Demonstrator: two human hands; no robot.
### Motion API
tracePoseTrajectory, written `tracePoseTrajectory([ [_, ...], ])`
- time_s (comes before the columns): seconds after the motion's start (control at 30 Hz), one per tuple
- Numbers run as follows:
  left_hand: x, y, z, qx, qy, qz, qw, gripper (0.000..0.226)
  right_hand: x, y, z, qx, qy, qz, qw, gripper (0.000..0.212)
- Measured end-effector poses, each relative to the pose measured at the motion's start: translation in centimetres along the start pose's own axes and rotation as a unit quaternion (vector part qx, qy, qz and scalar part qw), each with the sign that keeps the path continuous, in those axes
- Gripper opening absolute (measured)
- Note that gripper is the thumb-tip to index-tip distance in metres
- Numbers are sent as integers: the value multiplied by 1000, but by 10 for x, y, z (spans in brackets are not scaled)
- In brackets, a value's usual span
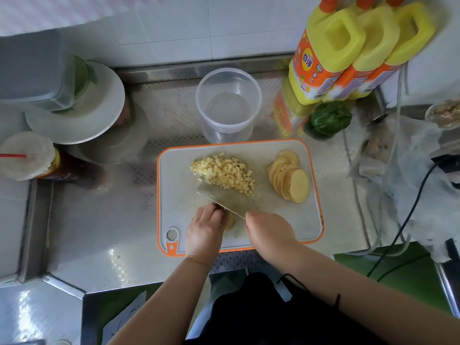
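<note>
A grey cutting board with an orange rim lies on the steel counter. A heap of diced potato sits at its middle, and a fanned stack of potato slices lies on the right. My right hand grips the handle of a cleaver, whose blade lies edge-down across the board. My left hand presses curled fingers onto a small stack of potato slices right beside the blade. The handle is hidden inside my fist.
A clear plastic tub holding some water stands behind the board. Three yellow oil bottles and a green pepper are at the back right. Plates and a cup with a red straw stand left. Cables hang at right.
</note>
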State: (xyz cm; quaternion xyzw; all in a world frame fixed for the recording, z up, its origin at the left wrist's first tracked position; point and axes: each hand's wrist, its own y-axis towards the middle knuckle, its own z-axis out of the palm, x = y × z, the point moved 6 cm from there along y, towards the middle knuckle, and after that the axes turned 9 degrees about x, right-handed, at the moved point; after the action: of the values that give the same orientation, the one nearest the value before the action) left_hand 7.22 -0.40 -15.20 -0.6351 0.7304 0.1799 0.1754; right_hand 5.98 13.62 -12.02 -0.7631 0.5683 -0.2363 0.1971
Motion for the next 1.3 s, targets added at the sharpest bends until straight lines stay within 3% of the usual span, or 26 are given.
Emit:
tracePoseTrajectory([
  [0.17, 2, -1, 1, -7, -19, 14, 1000, 26, 2, 11, 4, 60, 28, 8, 998, 13],
  [0.33, 2, -5, -3, -31, -16, 42, 999, 15, -3, 15, 17, 51, 46, 9, 998, 8],
  [0.4, -3, -3, -21, -53, 5, 67, 996, 8, -3, 16, 17, 57, 41, 6, 998, 10],
  [0.47, -16, 20, -42, -43, 62, 73, 994, 15, -1, 18, 16, 58, 23, 12, 998, 10],
  [0.5, -23, 38, -45, 21, 101, 66, 992, 32, 0, 17, 13, 60, 14, 15, 998, 8],
  [0.53, -27, 54, -38, 135, 147, 56, 978, 50, 1, 16, 11, 65, 8, 21, 998, 14],
  [0.57, -28, 64, -29, 250, 192, 46, 948, 64, 0, 15, 9, 52, -3, 27, 998, 22],
  [0.63, -28, 74, -18, 380, 258, 52, 887, 71, 3, 12, 9, 56, 4, 27, 998, 15],
  [0.83, -37, 84, -8, 486, 308, 69, 815, 73, 4, 8, 2, 29, 12, 21, 999, 14],
  [0.9, -43, 86, -16, 443, 284, 76, 847, 66, 5, 4, -5, 20, 19, 13, 1000, 21],
  [0.93, -46, 87, -24, 374, 250, 91, 889, 59, 4, 2, -10, 8, 27, 9, 1000, 25],
  [1.0, -49, 78, -59, 136, 134, 139, 972, 34, 2, -2, -17, -15, 41, -3, 999, 29],
  [1.03, -44, 61, -76, 6, 68, 162, 984, 20, 2, -4, -19, -23, 47, -10, 999, 30],
  [1.07, -36, 41, -84, -76, 20, 169, 982, 10, 2, -6, -19, -24, 52, -13, 998, 29],
  [1.13, -20, 9, -72, -84, -11, 157, 984, 9, 1, -8, -15, -14, 77, -19, 997, 22],
  [1.3, 4, -6, -13, 53, 6, 89, 995, 12, 6, -6, -1, 27, 85, -1, 996, 9],
])
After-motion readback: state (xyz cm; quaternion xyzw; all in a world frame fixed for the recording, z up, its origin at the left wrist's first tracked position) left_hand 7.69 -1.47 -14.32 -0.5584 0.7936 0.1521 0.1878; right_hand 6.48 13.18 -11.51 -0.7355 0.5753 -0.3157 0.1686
